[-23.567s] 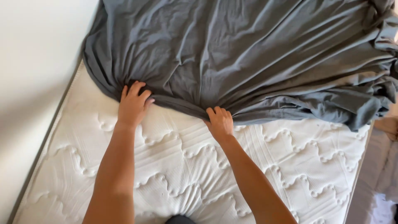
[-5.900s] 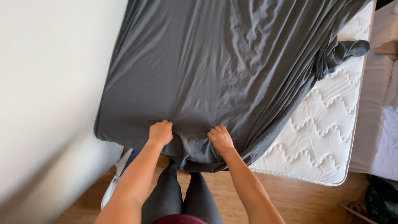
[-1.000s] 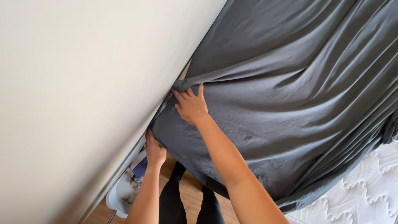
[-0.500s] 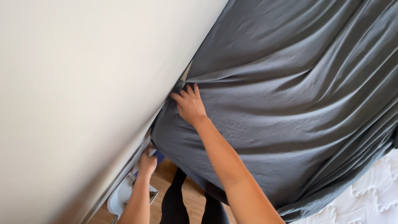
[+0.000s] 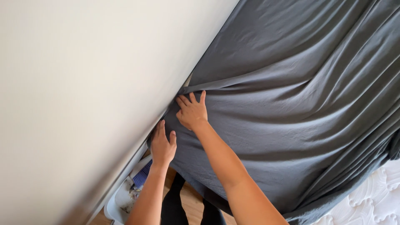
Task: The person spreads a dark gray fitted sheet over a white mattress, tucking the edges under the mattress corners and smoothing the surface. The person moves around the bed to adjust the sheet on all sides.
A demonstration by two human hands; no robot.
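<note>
**A:** Head view, the only one I have. What are you reading?

**B:** I'm looking down at a dark grey sheet (image 5: 291,104) that fills the frame from 12 round to 5 o'clock. It is creased in long folds that run toward a corner at centre-left, hard against the pale wall (image 5: 83,83). A strip of white quilted mattress (image 5: 375,200) shows bare at 4 o'clock.

**A:** And the hands?

**B:** The right hand (image 5: 192,111) lies flat on the sheet just by that corner. Its fingers are spread and point to 11 o'clock, with the palm pressing the cloth down. The left hand (image 5: 162,146) is lower, at 7 o'clock from the right one. Its fingers are straight and close together, the thumb is out, and the tips are at the narrow gap between wall and sheet. I see no cloth pinched in it. Anything behind the fingertips I cannot tell.

**A:** So which step do you judge this to be?

**B:** As I read it, the sheet corner is being seated on the wall side. One hand pins the top while the other works the edge down the gap.

**A:** What would the next move call for?

**B:** Thin, flat fingers in that gap and steady pressure from the right palm, or the taut folds could pull the corner back. Below, at 7 o'clock, a white bin (image 5: 125,200) sits on the wooden floor (image 5: 189,202) beside the person's dark-clad legs (image 5: 173,208), close underfoot.
</note>
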